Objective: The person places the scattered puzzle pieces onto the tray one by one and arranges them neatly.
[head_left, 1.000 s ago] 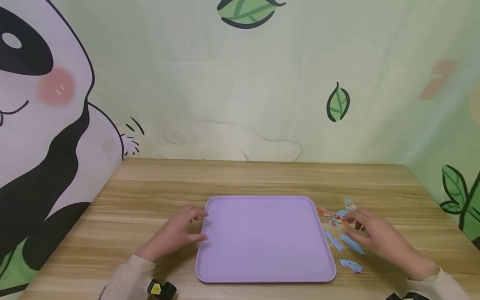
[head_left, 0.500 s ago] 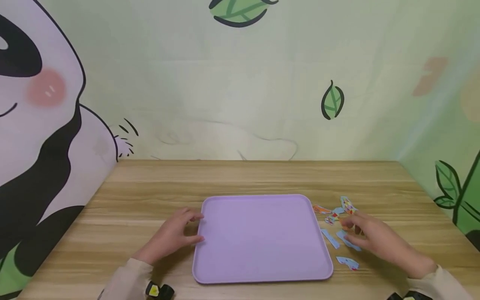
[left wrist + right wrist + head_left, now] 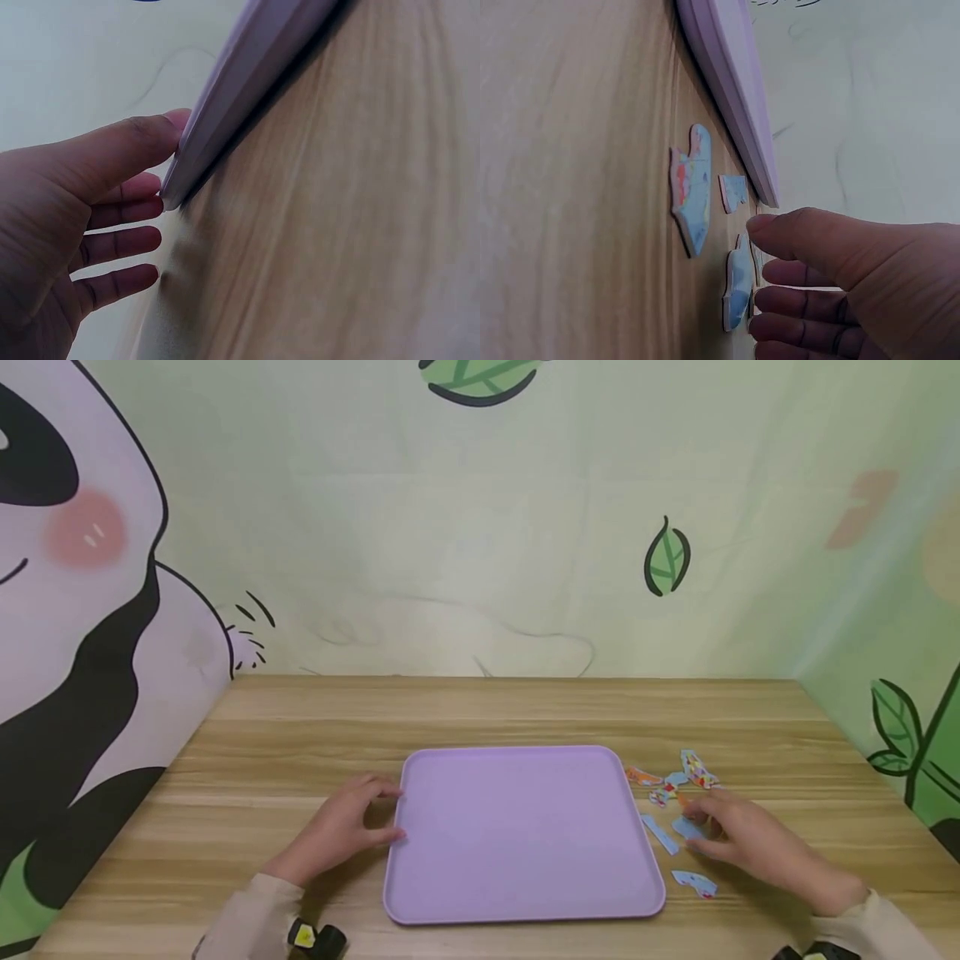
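Note:
A purple tray (image 3: 525, 835) lies flat on the table. My left hand (image 3: 337, 827) is at its left rim, thumb and index finger touching the edge and the other fingers loosely spread in the left wrist view. My right hand (image 3: 757, 843) hovers right of the tray with its fingers bent loosely, over flat jigsaw pieces. Near its thumb lies a plain blue piece (image 3: 686, 828), partly covered by the hand. A narrow blue piece (image 3: 660, 833) lies beside the tray, and a blue piece with a red spot (image 3: 696, 883) lies closer to me. Nothing shows between the right fingers.
Behind the right hand, several patterned pieces lie close together, among them an orange one (image 3: 643, 777) and a multicoloured one (image 3: 699, 770). The wooden table (image 3: 510, 710) meets a painted wall (image 3: 450, 527) at the back. Each wrist wears a black camera strap.
The right hand has come slightly nearer and now covers more of the plain blue piece. The left hand stays at the tray's rim. The head view has shifted a little.

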A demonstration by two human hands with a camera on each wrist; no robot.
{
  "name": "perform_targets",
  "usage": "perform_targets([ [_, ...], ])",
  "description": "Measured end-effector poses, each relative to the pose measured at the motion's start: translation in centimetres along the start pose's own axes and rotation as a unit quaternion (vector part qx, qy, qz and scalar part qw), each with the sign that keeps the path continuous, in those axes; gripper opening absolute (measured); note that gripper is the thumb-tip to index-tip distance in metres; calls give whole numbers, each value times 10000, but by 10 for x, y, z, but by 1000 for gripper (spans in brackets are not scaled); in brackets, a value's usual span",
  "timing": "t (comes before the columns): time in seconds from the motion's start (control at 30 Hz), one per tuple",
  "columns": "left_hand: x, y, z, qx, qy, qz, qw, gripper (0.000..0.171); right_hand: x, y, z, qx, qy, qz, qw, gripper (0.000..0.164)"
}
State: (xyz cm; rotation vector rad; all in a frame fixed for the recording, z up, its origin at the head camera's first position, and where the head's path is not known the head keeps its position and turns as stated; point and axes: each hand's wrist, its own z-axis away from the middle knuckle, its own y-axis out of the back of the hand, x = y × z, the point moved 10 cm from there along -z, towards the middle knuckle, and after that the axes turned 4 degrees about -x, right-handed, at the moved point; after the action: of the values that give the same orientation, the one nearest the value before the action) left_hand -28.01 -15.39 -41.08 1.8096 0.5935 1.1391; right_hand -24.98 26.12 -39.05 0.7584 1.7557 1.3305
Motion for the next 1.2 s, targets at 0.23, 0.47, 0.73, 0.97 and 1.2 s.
perform_targets([
  [0.23,0,0,0,-3,18,-21,10000,48,1,-5,-2,-147,65,61,9999,34],
  [0.47,1,0,-1,6,-5,-50,10000,48,4,-8,-1,-415,65,-56,9991,38],
  [0.73,2,1,0,12,-23,-51,10000,48,2,-11,-2,-495,179,-187,9984,35],
  [0.97,2,1,0,18,-69,-56,10000,47,-2,-11,-4,-473,259,-193,9984,31],
  [1.2,3,1,0,5,-61,-93,9999,48,-6,-7,-3,-236,334,-160,9990,28],
])
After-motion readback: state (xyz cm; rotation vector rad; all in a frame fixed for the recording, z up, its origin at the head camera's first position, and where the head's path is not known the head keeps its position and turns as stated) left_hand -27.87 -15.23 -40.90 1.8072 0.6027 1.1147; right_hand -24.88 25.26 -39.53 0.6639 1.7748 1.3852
